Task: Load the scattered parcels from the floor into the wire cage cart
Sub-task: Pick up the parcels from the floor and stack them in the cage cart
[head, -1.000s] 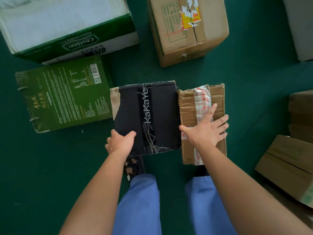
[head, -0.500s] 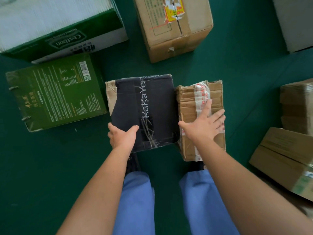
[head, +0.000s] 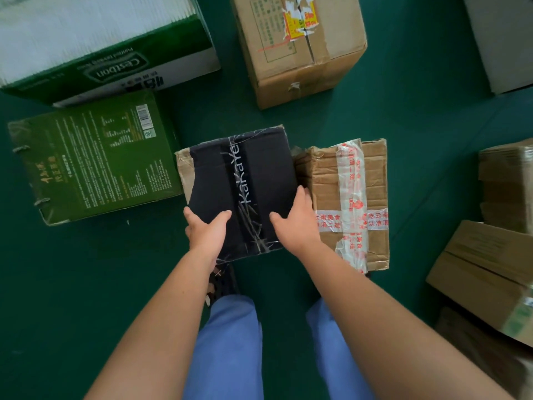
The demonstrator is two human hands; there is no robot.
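I see a dark green floor [head: 403, 125] with parcels scattered: a big white-and-green printed carton [head: 101, 44] far left, a tall brown cardboard box [head: 300, 44] far centre, a flat green printed box [head: 95, 157] left. Centre, a black-wrapped cardboard parcel [head: 239, 186] touches a crumpled brown taped parcel [head: 349, 203] on its right. My left hand [head: 206, 232] and right hand [head: 297, 223] grip the black parcel's near corners, thumbs on top, fingers curled over its sides.

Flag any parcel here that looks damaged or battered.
The brown taped parcel right of the black-wrapped parcel is crumpled and creased along its left edge. The large cardboard box at the top carries a torn, peeling label. Both hands hold the black one, left hand, right hand.
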